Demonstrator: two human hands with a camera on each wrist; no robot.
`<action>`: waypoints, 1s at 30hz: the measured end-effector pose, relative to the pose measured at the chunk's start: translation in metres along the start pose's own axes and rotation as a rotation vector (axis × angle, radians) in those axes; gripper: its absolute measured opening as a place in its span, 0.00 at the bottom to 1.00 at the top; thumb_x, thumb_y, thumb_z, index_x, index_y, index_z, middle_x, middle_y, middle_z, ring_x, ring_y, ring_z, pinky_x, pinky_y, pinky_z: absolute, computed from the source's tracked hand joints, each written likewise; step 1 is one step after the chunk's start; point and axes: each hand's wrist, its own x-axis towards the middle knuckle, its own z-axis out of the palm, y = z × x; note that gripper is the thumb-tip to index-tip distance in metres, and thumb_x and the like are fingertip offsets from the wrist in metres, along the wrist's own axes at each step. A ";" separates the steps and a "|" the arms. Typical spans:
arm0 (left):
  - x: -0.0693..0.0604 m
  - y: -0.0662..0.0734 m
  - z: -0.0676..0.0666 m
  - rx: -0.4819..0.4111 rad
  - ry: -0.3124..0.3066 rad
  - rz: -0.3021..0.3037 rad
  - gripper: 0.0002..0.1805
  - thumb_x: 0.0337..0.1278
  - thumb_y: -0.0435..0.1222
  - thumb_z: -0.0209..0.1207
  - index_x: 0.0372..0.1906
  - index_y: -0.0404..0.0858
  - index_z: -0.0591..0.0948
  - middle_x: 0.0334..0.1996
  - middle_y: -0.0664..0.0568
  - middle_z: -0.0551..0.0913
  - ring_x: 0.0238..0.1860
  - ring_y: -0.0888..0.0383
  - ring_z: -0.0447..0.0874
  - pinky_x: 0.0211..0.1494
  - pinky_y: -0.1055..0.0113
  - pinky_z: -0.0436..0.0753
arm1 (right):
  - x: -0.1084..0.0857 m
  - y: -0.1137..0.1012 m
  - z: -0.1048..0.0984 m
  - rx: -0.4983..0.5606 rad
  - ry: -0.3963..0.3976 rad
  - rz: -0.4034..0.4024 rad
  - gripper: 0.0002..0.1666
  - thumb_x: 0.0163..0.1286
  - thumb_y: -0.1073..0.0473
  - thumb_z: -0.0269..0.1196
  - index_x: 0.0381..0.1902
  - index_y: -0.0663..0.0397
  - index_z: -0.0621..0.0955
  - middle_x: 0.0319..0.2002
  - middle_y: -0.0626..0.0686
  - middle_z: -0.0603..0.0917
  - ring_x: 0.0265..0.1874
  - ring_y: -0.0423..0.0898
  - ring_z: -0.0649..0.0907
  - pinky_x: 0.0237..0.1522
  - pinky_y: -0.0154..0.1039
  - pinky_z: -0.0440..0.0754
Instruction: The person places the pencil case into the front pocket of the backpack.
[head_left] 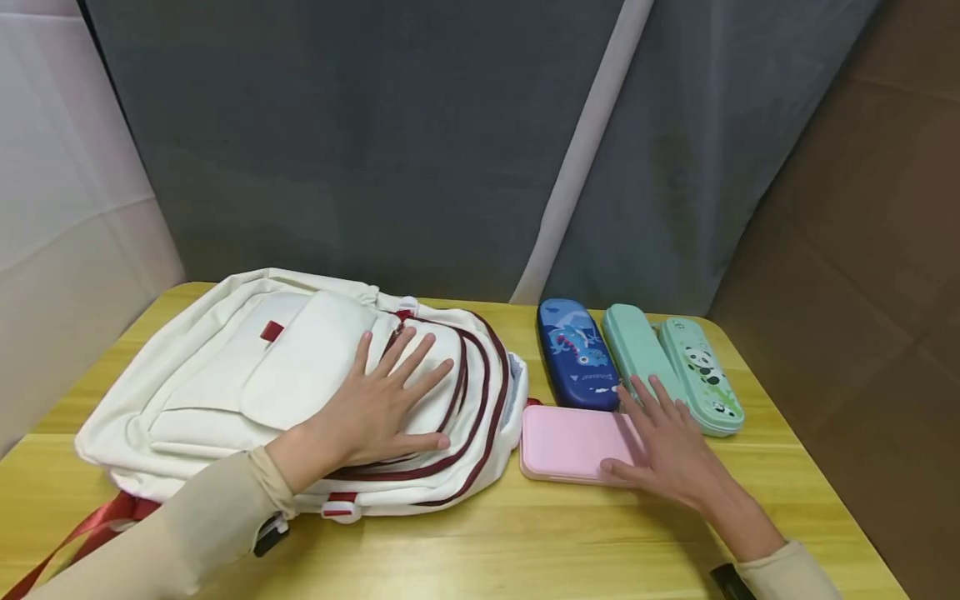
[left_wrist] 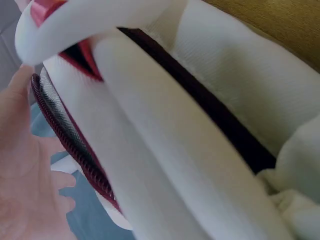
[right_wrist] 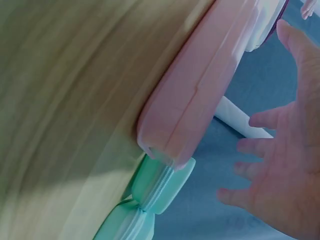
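Observation:
A white backpack [head_left: 217,367] with dark red zips lies flat on the left of the table. Over its zipped end the left hand [head_left: 375,408] is spread with straight fingers; the left wrist view has that hand [left_wrist: 30,165] beside the zip edge [left_wrist: 75,145]. The right hand [head_left: 671,442] is spread above the right end of a pink case [head_left: 573,442]. In the right wrist view a gap shows between the right hand [right_wrist: 285,165] and the pink case [right_wrist: 195,95]. Neither hand grips anything.
Behind the pink case lie a blue dinosaur case [head_left: 577,354], a plain mint case [head_left: 637,346] and a panda case [head_left: 701,375]. A red strap [head_left: 90,533] hangs at the front left. Grey cloth [head_left: 337,150] stands behind the wooden table [head_left: 480,550].

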 end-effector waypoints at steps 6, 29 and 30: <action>0.001 0.001 0.001 -0.024 -0.001 0.011 0.48 0.50 0.71 0.45 0.71 0.46 0.60 0.72 0.43 0.49 0.71 0.43 0.36 0.63 0.35 0.36 | -0.001 0.000 0.004 0.029 -0.044 0.006 0.65 0.48 0.19 0.53 0.72 0.56 0.55 0.71 0.61 0.52 0.69 0.62 0.49 0.59 0.65 0.54; 0.011 0.004 0.004 -0.036 -0.065 0.187 0.23 0.59 0.52 0.49 0.58 0.53 0.78 0.68 0.46 0.61 0.69 0.40 0.48 0.59 0.30 0.46 | -0.009 0.007 0.012 0.135 -0.087 -0.054 0.62 0.47 0.26 0.64 0.68 0.60 0.62 0.65 0.62 0.64 0.62 0.59 0.64 0.58 0.57 0.65; 0.012 0.004 0.004 -0.041 -0.069 0.187 0.23 0.59 0.51 0.50 0.58 0.52 0.78 0.68 0.46 0.62 0.69 0.40 0.48 0.59 0.30 0.46 | -0.010 0.007 0.012 0.142 -0.084 -0.059 0.61 0.47 0.27 0.64 0.68 0.61 0.62 0.65 0.62 0.64 0.62 0.59 0.64 0.58 0.57 0.65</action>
